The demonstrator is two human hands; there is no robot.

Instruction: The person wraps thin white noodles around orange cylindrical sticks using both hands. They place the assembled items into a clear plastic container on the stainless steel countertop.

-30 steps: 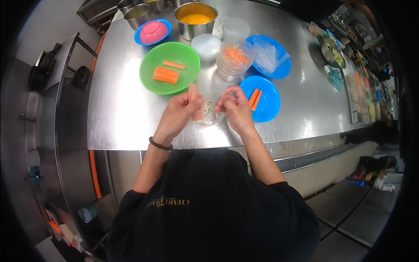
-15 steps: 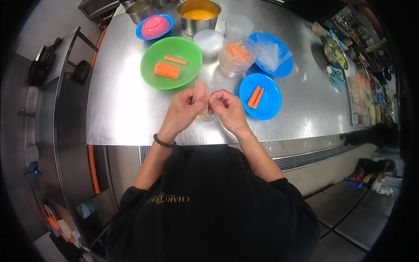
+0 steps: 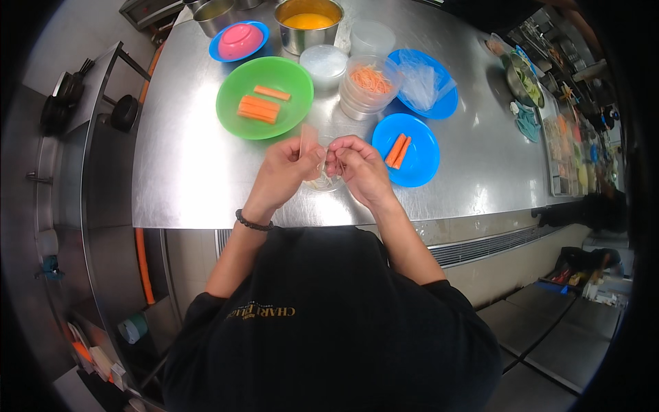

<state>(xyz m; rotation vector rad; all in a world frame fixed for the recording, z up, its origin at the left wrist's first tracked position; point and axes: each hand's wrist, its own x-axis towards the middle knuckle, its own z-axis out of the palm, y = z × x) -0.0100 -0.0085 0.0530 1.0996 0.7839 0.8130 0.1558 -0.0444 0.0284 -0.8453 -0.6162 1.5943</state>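
My left hand [image 3: 285,172] and my right hand [image 3: 360,168] meet at the near edge of the steel counter [image 3: 185,172], fingertips almost touching. Between them I pinch a thin, see-through wrapper sheet [image 3: 307,142]; my left thumb and fingers are closed on its upright edge, and my right fingers are curled shut on the other side of it. The sheet is nearly colourless, glassy and limp, and part of it hangs down over a small clear bowl [image 3: 322,182] directly under my hands. What lies in that bowl I cannot tell. A dark bead bracelet [image 3: 252,223] sits on my left wrist.

Going left to right across the counter: at 10 o'clock from my hands, a pink bowl on a blue plate [image 3: 239,40]. At 11 o'clock, just beyond my left hand, a green plate [image 3: 233,113] carries 3 orange sticks [image 3: 259,108]. At 12 o'clock stands a steel pot of orange liquid [image 3: 307,24], with a lidded clear tub [image 3: 325,63] near it. At 1 o'clock a clear container holds shredded carrot [image 3: 371,79]. Just beside my right hand at 2 o'clock, a blue plate [image 3: 419,168] bears 2 carrot sticks [image 3: 397,150]. Farther back, another blue plate holds a crumpled plastic bag [image 3: 422,79].

The counter is brushed steel and reflective. A grey tiled floor [image 3: 549,329] shows at lower right.
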